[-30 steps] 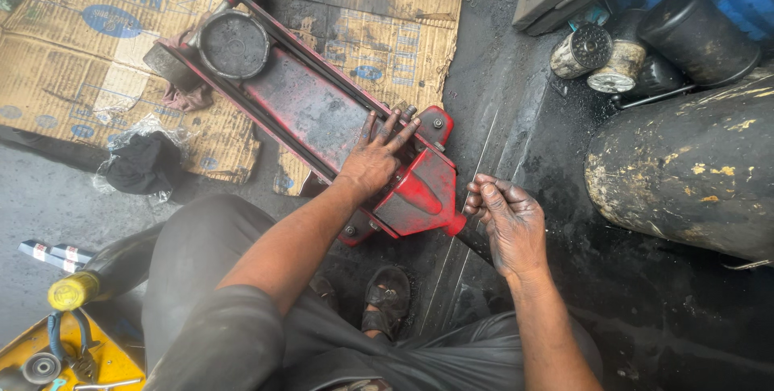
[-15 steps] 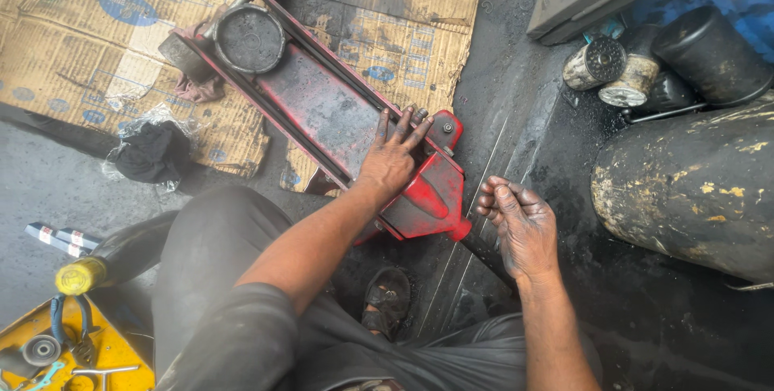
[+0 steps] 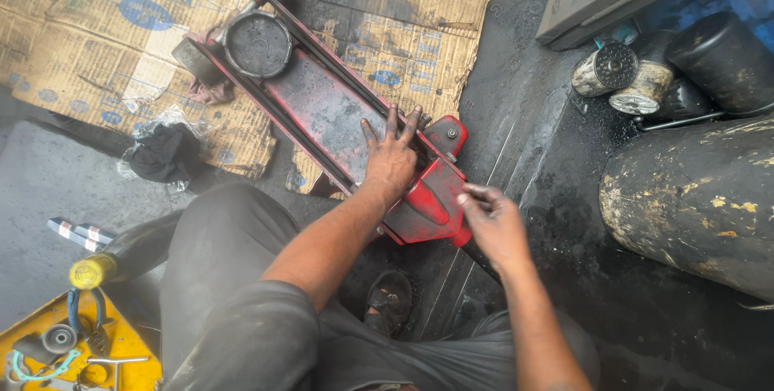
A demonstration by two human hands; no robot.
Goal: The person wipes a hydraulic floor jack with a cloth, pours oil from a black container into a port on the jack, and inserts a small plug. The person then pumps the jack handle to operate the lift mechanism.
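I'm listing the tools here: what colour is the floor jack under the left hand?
Red, grimy and darkened on top; the floor jack under the left hand shows best in the head view.

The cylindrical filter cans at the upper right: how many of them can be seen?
2 pale filter cans show clearly: one with its dark end up, another just right of it. The dark round things behind may be more; I cannot tell.
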